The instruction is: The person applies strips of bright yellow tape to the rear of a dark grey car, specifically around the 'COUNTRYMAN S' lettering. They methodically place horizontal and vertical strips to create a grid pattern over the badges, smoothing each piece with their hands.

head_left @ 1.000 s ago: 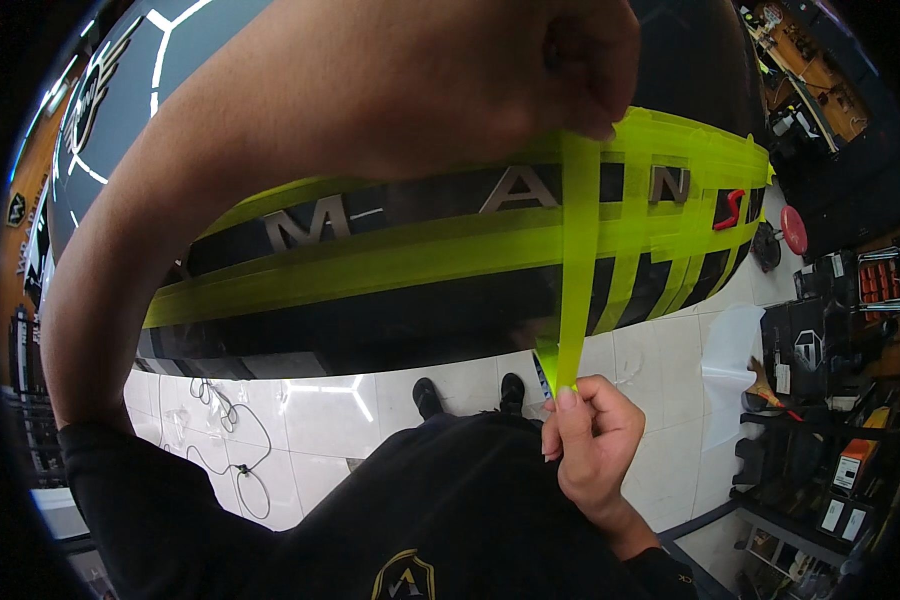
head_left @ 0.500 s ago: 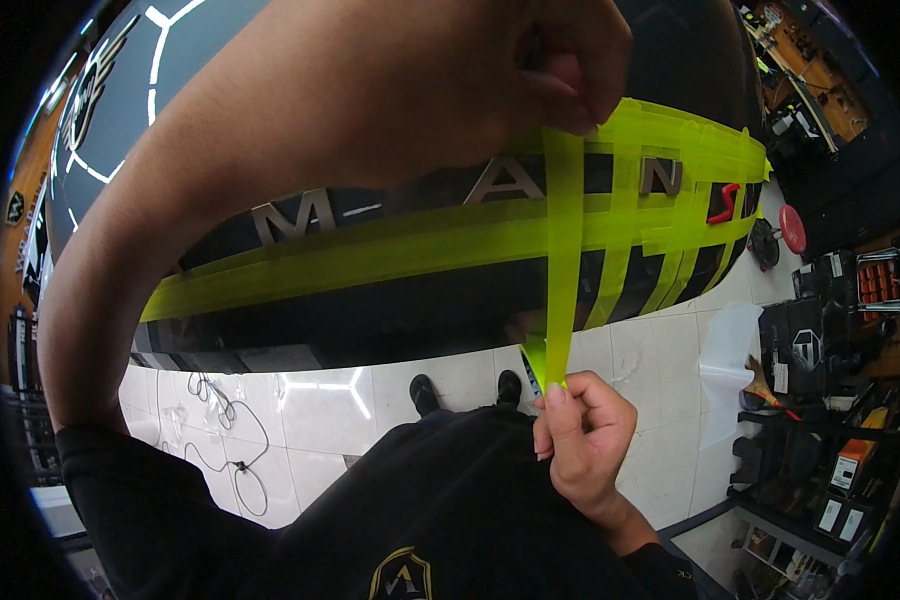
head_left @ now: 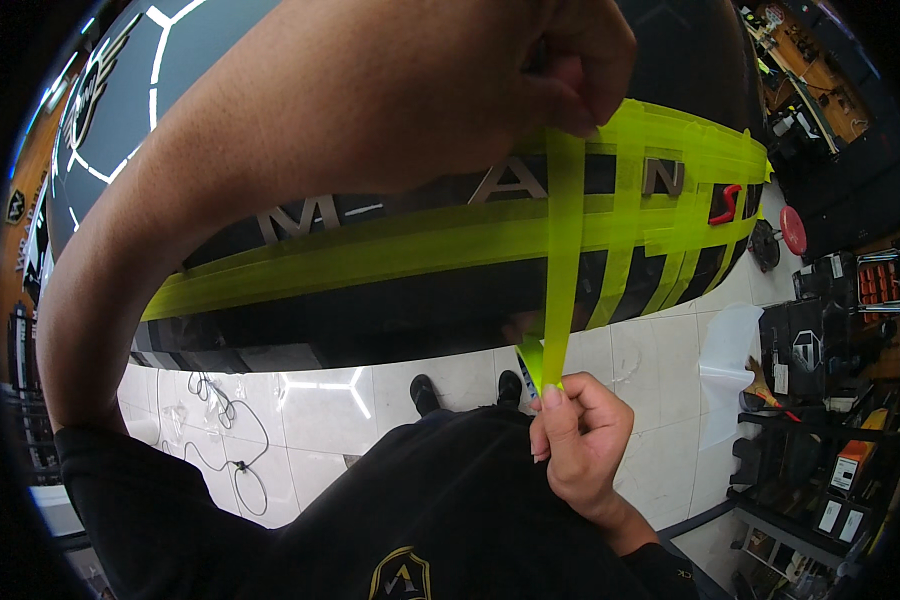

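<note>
A strip of yellow-green masking tape is stretched upright between my two hands, in front of a dark car panel. My left hand, reached across from the left, pinches its upper end. Lower down, my right hand grips the strip between thumb and fingers. Another bit of the tape curls out beside that thumb, partly hidden. Metallic letters and a red letter sit on the panel. More tape runs along beneath the letters and crosses between those on the right.
A cable lies on the pale tiled floor. To the right are a white sheet, a brush, black boxes and a red round stool seat. A winged emblem is at the panel's upper left.
Both hands keep their hold on the tape strip. The left hand has shifted very slightly right, and the right hand slightly left. The panel appears almost unchanged.
</note>
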Available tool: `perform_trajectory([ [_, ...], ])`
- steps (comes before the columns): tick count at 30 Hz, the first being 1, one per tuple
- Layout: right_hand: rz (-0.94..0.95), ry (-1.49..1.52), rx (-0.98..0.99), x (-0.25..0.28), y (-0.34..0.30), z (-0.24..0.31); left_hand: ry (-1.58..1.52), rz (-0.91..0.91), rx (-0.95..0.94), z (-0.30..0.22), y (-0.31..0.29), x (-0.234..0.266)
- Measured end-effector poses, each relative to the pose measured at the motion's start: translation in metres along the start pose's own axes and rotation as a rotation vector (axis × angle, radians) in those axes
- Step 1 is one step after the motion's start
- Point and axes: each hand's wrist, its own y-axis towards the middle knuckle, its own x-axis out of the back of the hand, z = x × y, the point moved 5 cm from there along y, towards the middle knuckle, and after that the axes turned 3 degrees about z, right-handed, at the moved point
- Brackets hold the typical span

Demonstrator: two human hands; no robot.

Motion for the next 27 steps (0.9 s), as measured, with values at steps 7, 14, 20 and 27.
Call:
perform_trajectory([
  [7, -0.004, -0.036, 0.016, 0.000, 0.001, -0.002, 0.099, 0.052, 0.072, -0.007, 0.001, -0.001],
  [14, 0.002, -0.029, 0.008, -0.002, 0.001, -0.002, -0.063, -0.003, -0.066, 0.007, -0.003, 0.002],
  [20, 0.005, -0.043, 0.032, -0.004, 0.003, -0.001, -0.062, 0.110, 0.133, 0.001, 0.005, 0.007],
  [27, 0.003, -0.004, -0.012, -0.001, 0.001, -0.003, 0.248, -0.028, 0.036, -0.005, -0.003, -0.012],
])
